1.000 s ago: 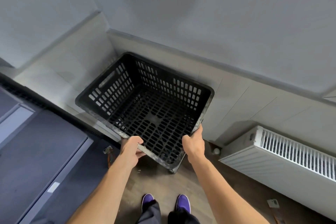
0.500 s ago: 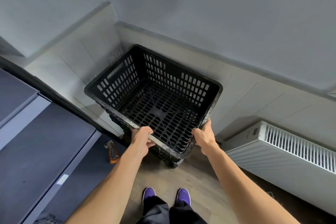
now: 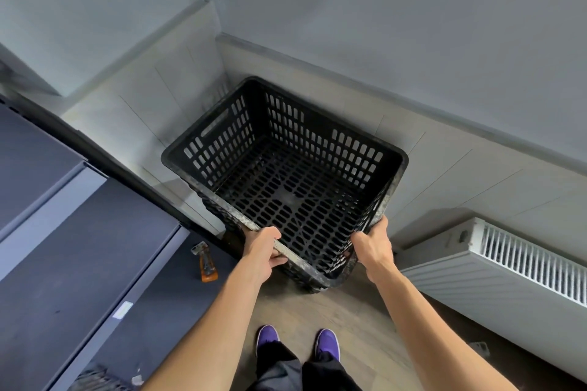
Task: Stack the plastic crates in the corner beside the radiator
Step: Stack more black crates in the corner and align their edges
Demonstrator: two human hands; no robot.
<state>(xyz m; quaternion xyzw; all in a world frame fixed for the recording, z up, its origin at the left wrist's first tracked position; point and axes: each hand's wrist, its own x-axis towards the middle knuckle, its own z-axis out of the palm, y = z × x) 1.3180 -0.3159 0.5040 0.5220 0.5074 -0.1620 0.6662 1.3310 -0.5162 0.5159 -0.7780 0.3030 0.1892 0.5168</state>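
A black slotted plastic crate (image 3: 317,143) stands in the room corner, its rim scuffed grey along the near edge. The ribbed side of a second black crate (image 3: 313,284) shows under its near corner, so it appears to sit on that one. My left hand (image 3: 262,246) is closed over the near rim at the left. My right hand (image 3: 373,246) is closed on the near right corner of the rim. The crate is empty inside. The white radiator (image 3: 495,267) runs along the wall just to the right of it.
Dark blue shelves or steps (image 3: 79,263) fill the left side, with an orange-handled tool (image 3: 206,263) lying on one near the crate. My purple shoes (image 3: 297,341) stand on the wooden floor (image 3: 349,317) in front of the crate.
The crate has moved away from me and deeper into the corner, with both hands still gripping its near rim. My view has tipped down a little.
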